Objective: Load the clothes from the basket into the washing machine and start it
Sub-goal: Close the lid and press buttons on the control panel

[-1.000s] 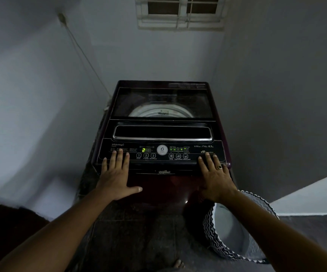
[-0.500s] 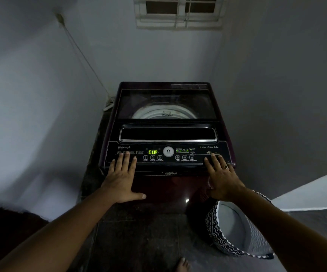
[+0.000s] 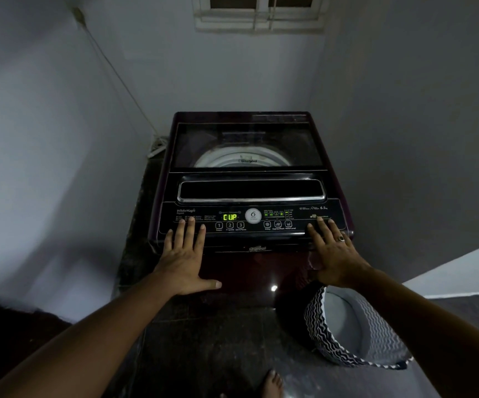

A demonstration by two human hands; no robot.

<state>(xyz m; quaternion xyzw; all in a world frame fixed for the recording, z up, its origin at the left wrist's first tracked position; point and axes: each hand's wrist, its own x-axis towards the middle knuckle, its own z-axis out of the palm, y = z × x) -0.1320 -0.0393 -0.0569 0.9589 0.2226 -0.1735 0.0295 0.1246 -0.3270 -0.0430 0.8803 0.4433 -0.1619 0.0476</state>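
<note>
Facing a top-loading washing machine [image 3: 246,145], set on the floor against the back wall and close to the right-hand wall. Glossy dark maroon cabinet, black top. Glass lid [image 3: 298,139] down, with the pale drum ring and a Whirlpool mark showing through it. Along the lid's near edge, a chrome-rimmed handle recess [image 3: 251,191]. Nearer again, a black control panel [image 3: 301,225] with a green display [image 3: 229,217] reading "CUP" and a round white badge [image 3: 253,216] bearing a 6. Also on the panel: buttons numbered 1, 2, 3, marked Power, Program and Start/Pause, three more buttons to their right, and small green lights lit above those.

Lying flat on the panel's front edge, left hand [image 3: 185,259] at the left end, fingers straight and spread, thumb out over the maroon front, grasping nothing. At the right end, right hand [image 3: 334,254], likewise flat and unclenched, with a ring [image 3: 341,239] on one finger.

Standing on the dark floor just right of the machine's front, under the right forearm, a round basket [image 3: 318,331] with a black-and-white zigzag outside and a pale lining.

At the bottom edge, a bare foot [image 3: 272,383]. Down the left wall, a thin cord [image 3: 117,76] slanting toward the machine's back corner. High on the back wall, a white-framed window [image 3: 258,21].
</note>
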